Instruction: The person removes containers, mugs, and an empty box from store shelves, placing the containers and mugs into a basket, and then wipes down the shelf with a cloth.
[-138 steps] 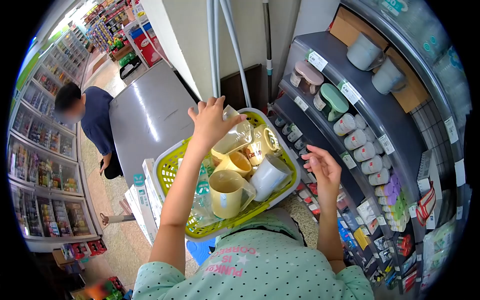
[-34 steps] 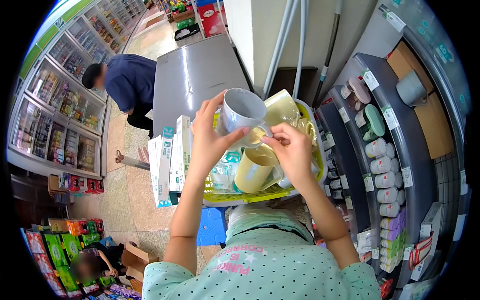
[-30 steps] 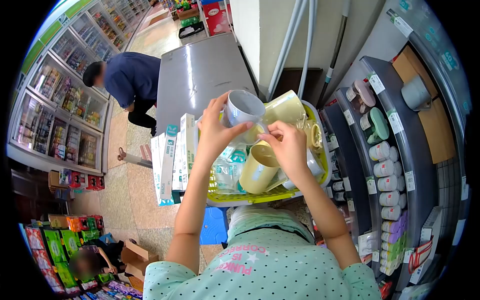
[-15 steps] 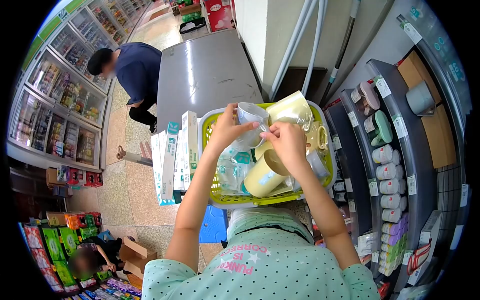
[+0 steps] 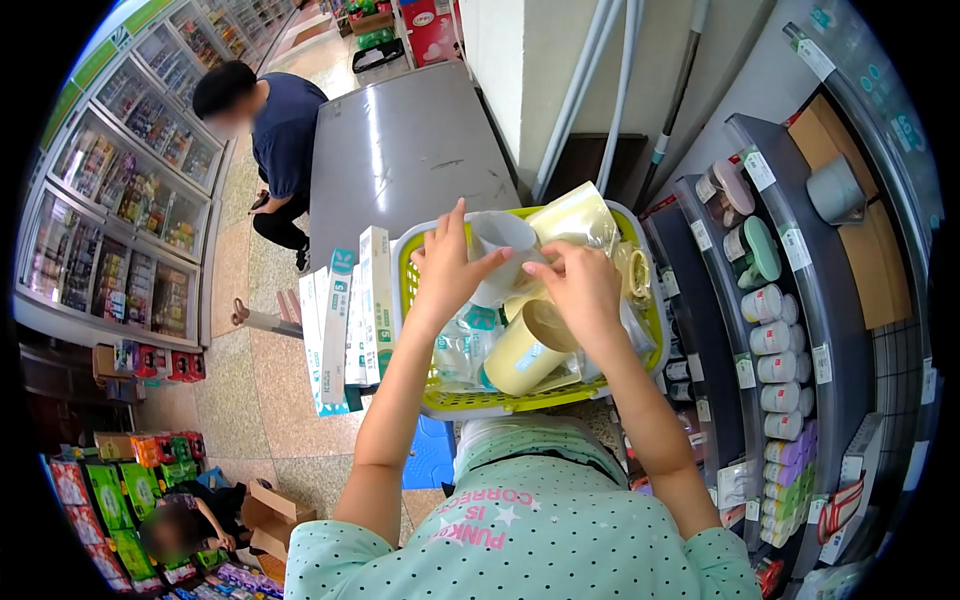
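Grey table stretches beyond basket rim; fingers flank pale mug.

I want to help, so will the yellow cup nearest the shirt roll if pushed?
The yellow cup might roll a little, since its side is round and it leans. The basket around it would probably stop it going far. It looks hollow, so it may feel light for its size.

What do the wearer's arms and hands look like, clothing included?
The left hand and right hand are bare, with no gloves, watch or bracelet showing. The short sleeves are mint green with small dark dots.
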Demonstrator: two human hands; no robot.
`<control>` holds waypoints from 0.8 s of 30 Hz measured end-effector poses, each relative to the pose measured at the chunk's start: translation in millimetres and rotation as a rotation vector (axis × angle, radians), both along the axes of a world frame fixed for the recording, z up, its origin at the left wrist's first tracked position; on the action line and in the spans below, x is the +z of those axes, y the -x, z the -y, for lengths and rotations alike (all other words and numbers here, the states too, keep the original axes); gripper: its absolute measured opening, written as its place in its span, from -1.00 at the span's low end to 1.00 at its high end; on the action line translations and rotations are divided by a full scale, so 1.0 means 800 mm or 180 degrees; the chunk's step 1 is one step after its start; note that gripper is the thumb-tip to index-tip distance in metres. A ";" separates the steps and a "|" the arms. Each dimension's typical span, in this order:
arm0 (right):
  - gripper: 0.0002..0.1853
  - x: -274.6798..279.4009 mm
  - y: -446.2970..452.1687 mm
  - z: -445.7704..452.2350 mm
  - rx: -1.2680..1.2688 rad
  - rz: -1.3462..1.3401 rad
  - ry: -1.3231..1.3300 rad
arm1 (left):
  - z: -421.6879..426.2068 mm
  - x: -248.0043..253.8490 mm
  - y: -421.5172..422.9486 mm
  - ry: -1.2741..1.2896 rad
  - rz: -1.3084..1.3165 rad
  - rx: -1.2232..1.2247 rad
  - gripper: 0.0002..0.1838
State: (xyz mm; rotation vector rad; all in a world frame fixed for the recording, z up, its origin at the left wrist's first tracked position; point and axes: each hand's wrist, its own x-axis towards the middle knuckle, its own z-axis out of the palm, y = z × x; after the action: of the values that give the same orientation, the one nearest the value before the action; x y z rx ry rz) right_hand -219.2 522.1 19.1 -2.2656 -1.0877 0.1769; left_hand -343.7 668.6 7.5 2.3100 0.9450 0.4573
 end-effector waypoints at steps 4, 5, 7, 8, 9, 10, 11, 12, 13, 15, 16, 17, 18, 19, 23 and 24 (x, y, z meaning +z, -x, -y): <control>-0.60 0.013 -0.004 0.014 -0.0046 -0.0137 -0.0093 | 0.016 0.020 -0.001 -0.0182 0.0018 0.0015 0.05; -0.60 0.016 -0.007 0.018 -0.0051 -0.0161 -0.0144 | 0.020 0.026 -0.001 -0.0200 0.0041 -0.0011 0.04; -0.61 0.025 -0.010 0.026 -0.0085 -0.0167 -0.0215 | 0.030 0.035 -0.004 -0.0311 0.0142 -0.0099 0.02; -0.61 0.032 -0.011 0.031 -0.0116 -0.0146 -0.0236 | 0.035 0.040 -0.006 -0.0367 0.0198 -0.0147 0.02; -0.62 0.038 -0.012 0.036 -0.0155 -0.0125 -0.0257 | 0.041 0.046 -0.009 -0.0426 0.0259 -0.0216 0.00; -0.63 0.044 -0.014 0.042 -0.0155 -0.0073 -0.0376 | 0.048 0.052 -0.012 -0.0483 0.0324 -0.0288 -0.02; -0.63 0.050 -0.016 0.048 -0.0159 -0.0014 -0.0495 | 0.055 0.059 -0.016 -0.0540 0.0394 -0.0365 -0.04; -0.64 0.056 -0.019 0.055 -0.0170 0.0053 -0.0615 | 0.062 0.066 -0.021 -0.0563 0.0441 -0.0454 -0.05; -0.65 0.062 -0.022 0.063 -0.0193 0.0124 -0.0738 | 0.070 0.073 -0.025 -0.0584 0.0493 -0.0555 -0.07; -0.66 0.074 -0.028 0.079 -0.0270 0.0297 -0.0979 | 0.087 0.090 -0.038 -0.0602 0.0589 -0.0768 -0.10; -0.66 0.079 -0.030 0.086 -0.0331 0.0271 -0.1196 | 0.095 0.099 -0.045 -0.0598 0.0628 -0.0879 -0.11; -0.66 0.082 -0.037 0.096 -0.0383 0.0405 -0.1269 | 0.105 0.108 -0.053 -0.0594 0.0667 -0.0996 -0.12; -0.67 0.090 -0.040 0.107 -0.0480 0.0327 -0.1399 | 0.115 0.117 -0.060 -0.0528 0.0704 -0.1120 -0.13; -0.67 0.099 -0.043 0.118 -0.0575 0.0245 -0.1527 | 0.124 0.122 -0.069 -0.0491 0.0709 -0.1263 -0.14; -0.70 0.122 -0.067 0.168 -0.0951 0.0285 -0.1924 | 0.168 0.151 -0.109 -0.0293 0.0816 -0.1890 -0.16; -0.70 0.124 -0.076 0.181 -0.1050 0.0399 -0.2019 | 0.176 0.154 -0.123 -0.0248 0.0863 -0.2079 -0.16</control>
State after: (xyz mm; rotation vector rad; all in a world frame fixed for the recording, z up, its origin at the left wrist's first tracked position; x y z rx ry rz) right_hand -158.6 377.6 118.2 -1.8461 -0.6796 -0.3973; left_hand -245.4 527.8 130.7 2.3776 0.0244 0.5058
